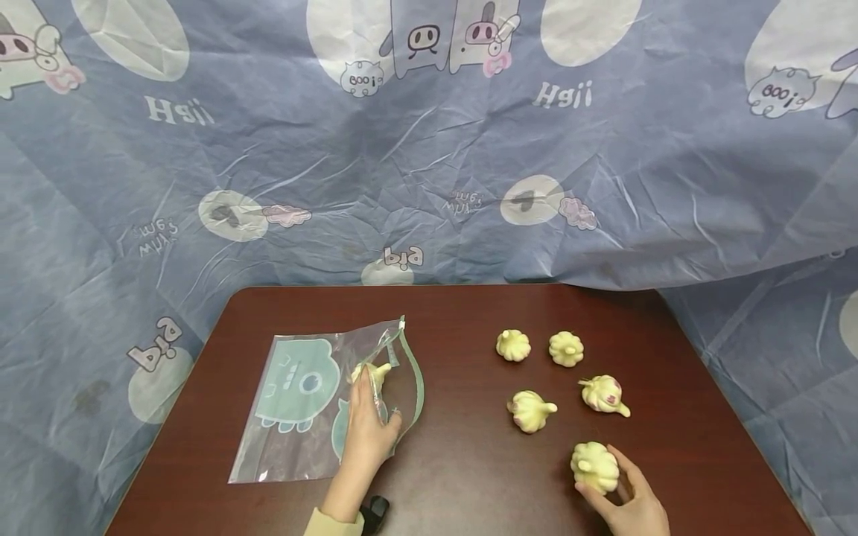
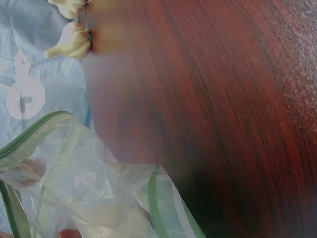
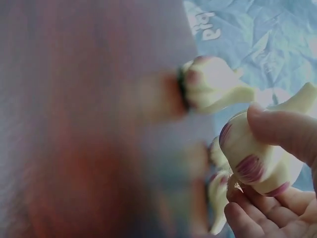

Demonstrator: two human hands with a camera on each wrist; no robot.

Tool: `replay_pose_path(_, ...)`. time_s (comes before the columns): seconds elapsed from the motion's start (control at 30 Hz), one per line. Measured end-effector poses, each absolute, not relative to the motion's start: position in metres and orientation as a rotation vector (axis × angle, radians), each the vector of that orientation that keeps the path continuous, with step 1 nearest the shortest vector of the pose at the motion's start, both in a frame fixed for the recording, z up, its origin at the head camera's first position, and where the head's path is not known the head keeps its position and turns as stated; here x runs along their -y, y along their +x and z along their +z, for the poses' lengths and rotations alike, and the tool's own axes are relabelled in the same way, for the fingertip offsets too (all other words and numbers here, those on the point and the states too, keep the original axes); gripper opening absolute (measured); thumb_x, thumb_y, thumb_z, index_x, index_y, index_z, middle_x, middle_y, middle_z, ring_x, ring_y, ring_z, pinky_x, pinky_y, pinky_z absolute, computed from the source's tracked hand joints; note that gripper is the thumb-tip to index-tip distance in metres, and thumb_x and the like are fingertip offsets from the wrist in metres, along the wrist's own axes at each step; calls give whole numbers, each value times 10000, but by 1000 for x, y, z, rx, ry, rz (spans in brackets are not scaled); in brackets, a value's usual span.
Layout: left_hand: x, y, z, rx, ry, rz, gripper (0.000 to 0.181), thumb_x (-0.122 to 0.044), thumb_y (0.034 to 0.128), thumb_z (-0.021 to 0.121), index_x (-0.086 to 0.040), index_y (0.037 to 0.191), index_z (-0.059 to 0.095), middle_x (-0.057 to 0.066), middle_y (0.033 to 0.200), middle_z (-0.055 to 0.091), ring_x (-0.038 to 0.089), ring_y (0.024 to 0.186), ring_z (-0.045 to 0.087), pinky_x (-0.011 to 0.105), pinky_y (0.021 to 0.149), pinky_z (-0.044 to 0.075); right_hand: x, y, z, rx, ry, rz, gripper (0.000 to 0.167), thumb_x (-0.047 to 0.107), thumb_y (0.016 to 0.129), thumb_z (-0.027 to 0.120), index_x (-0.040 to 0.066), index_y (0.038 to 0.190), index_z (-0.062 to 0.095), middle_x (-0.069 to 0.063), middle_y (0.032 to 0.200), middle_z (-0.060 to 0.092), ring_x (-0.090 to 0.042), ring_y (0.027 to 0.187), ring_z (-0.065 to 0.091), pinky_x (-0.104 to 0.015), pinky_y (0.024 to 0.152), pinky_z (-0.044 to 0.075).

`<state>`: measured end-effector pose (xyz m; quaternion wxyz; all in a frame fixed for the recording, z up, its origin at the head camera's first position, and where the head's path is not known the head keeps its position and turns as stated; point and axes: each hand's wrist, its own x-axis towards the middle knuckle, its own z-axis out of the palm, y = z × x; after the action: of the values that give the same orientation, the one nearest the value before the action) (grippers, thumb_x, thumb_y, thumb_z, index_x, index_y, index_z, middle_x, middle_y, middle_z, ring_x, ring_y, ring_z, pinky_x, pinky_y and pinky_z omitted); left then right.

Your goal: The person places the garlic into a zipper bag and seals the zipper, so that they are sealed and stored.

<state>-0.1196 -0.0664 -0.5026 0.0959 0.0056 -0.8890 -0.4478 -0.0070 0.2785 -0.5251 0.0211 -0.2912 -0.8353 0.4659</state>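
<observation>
On the left of the table lies a clear plastic zip bag [image 1: 295,454] with pale blue cartoon prints and a green zip edge. Its mouth faces right and gapes. A garlic bulb [image 1: 377,372] shows inside, by the fingers of my left hand [image 1: 367,428], which holds the bag near its mouth. The left wrist view shows the bag's green zip strips [image 2: 154,196] close up; the grip itself is mostly hidden there. At the front right, my right hand [image 1: 637,502] grips another garlic bulb [image 1: 595,467] between thumb and fingers; purple streaks mark this bulb [image 3: 252,158] in the right wrist view.
Several loose garlic bulbs lie on the right half of the brown table [image 1: 462,476]: two at the back, a bulb [image 1: 529,412] nearer the middle and a purple-tinged bulb [image 1: 603,394] farther right. A blue patterned cloth [image 1: 429,149] hangs behind the table.
</observation>
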Motion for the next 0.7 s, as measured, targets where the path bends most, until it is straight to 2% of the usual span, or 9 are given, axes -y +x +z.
replay_pose_path(0.07, 66, -120, -503, 2620, 17, -1324, 814, 28, 783, 666, 82, 1491, 268, 308, 1474, 364, 513, 1370, 357, 630, 1085, 364, -276, -9, -519, 2545, -866, 1532, 913, 216, 746, 869, 47, 1492, 372, -19, 1340, 509, 308, 848, 425, -44, 698, 493)
replay_pose_path(0.2, 65, -121, -500, 2617, 26, -1327, 654, 10, 878, 539, 69, 1486, 306, 305, 1478, 375, 496, 1354, 396, 626, 1046, 399, -266, -15, -501, 2549, -703, 1560, 882, 243, 773, 853, 80, 1494, 372, 121, 1279, 462, 362, 926, 386, 32, 788, 424)
replay_pose_path(0.3, 65, -120, -498, 2624, 31, -1310, 560, 23, 923, 467, 64, 1469, 351, 295, 1469, 400, 475, 1342, 428, 609, 1023, 426, -256, -23, -486, 2553, -559, 1569, 840, 251, 785, 843, 118, 1482, 393, 138, 1310, 461, 360, 1017, 363, 65, 853, 364)
replay_pose_path(0.4, 65, -120, -497, 2617, 26, -1265, 499, 52, 928, 442, 67, 1427, 420, 287, 1421, 457, 439, 1246, 534, 582, 980, 466, -244, -33, -473, 2530, -456, 1647, 811, 239, 791, 838, 161, 1472, 405, 130, 1368, 449, 337, 1075, 362, 38, 886, 383)
replay_pose_path(0.5, 66, -119, -497, 2606, 18, -1232, 455, 74, 919, 450, 64, 1373, 480, 258, 1335, 523, 354, 1050, 649, 528, 874, 520, -230, -43, -462, 2509, -367, 1723, 803, 216, 779, 845, 179, 1460, 423, -3, 1441, 459, 279, 1114, 397, -11, 887, 435)
replay_pose_path(0.6, 66, -119, -497, 2575, 18, -1205, 413, 92, 905, 461, 56, 1312, 526, 212, 1163, 608, 293, 878, 680, 480, 768, 535, -217, -54, -453, 2509, -294, 1768, 802, 201, 761, 858, 192, 1448, 444, -85, 1454, 476, 225, 1133, 426, -48, 879, 463)
replay_pose_path(0.7, 66, -120, -498, 2542, 33, -1166, 342, 93, 916, 468, 51, 1241, 566, 156, 963, 657, 297, 837, 677, 456, 711, 534, -204, -65, -445, 2511, -234, 1797, 796, 191, 742, 871, 202, 1429, 469, -75, 1440, 498, 147, 1188, 465, -53, 912, 450)
